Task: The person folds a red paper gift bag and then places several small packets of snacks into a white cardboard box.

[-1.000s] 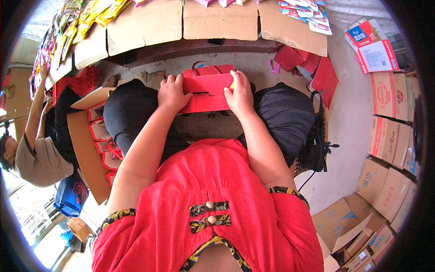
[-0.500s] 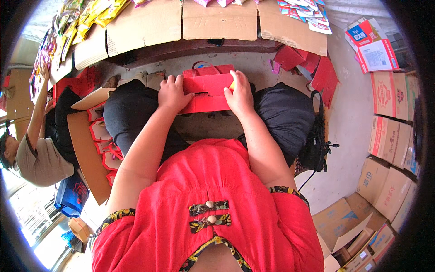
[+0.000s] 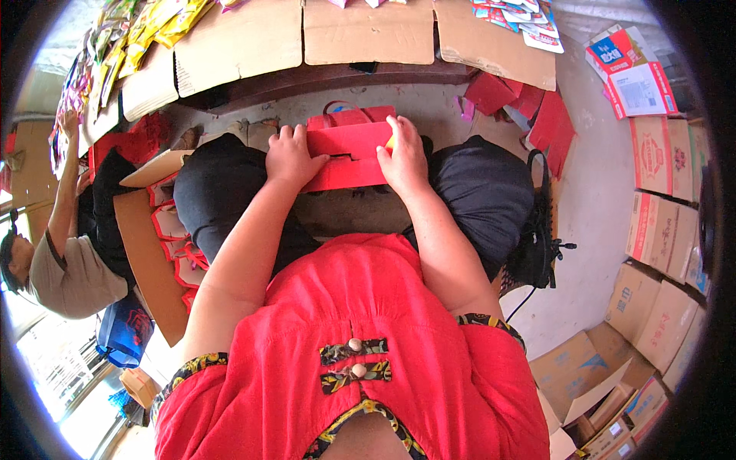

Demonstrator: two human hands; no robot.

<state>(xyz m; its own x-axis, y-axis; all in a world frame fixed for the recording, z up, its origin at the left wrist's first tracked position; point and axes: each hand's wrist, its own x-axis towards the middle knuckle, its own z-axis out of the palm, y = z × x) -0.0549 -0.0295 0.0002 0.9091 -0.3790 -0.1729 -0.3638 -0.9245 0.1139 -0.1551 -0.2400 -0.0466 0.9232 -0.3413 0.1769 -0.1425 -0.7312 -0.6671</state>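
Note:
A red cardboard box (image 3: 349,157) with a red handle at its far side rests between my knees, its flaps partly folded. My left hand (image 3: 291,156) grips the box's left end, fingers over the top flap. My right hand (image 3: 404,157) presses on its right end, with a small yellow item just showing under the fingers. Both forearms reach forward over my black trousers and red top.
An open carton (image 3: 149,253) of flat red boxes stands at my left. More red flat boxes (image 3: 529,107) lie on the floor at the right. Brown cartons (image 3: 659,230) are stacked along the right. Cardboard sheets (image 3: 368,34) cover a table ahead. Another person (image 3: 57,253) works at the far left.
Almost nothing differs: both hands stay on the red box, with only slight shifts of the fingers on the flaps. The person at the left keeps an arm raised.

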